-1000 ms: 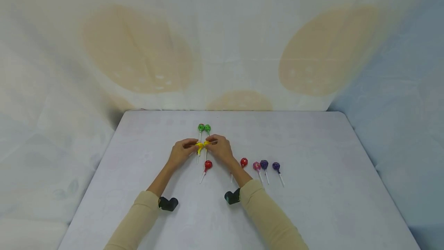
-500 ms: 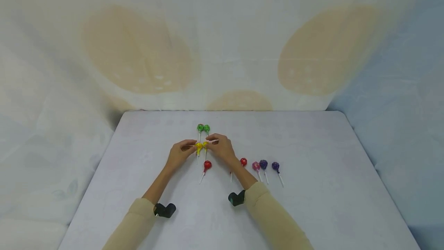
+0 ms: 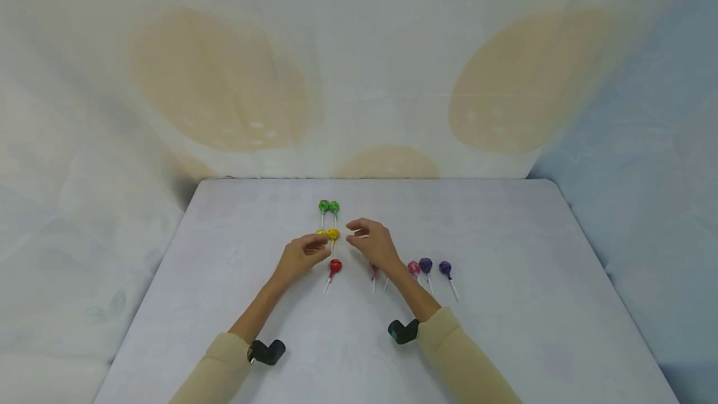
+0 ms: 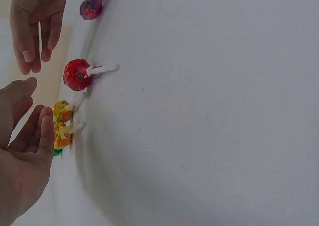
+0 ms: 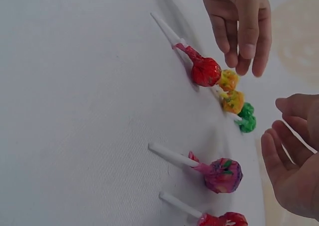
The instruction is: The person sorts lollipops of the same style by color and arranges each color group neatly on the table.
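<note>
Yellow lollipops lie side by side on the table, just below the green lollipops and above a red lollipop. Left hand and right hand hover beside them, fingers relaxed, holding nothing.

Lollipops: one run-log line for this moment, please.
left hand: open, by yellow lollipops | right hand: open, holds nothing | red lollipop: on table

A staged recording set rather than a lived-in room: a pale cloth backdrop with large beige spots fills the upper frame, behind a cloth-covered table at lower centre.
</note>
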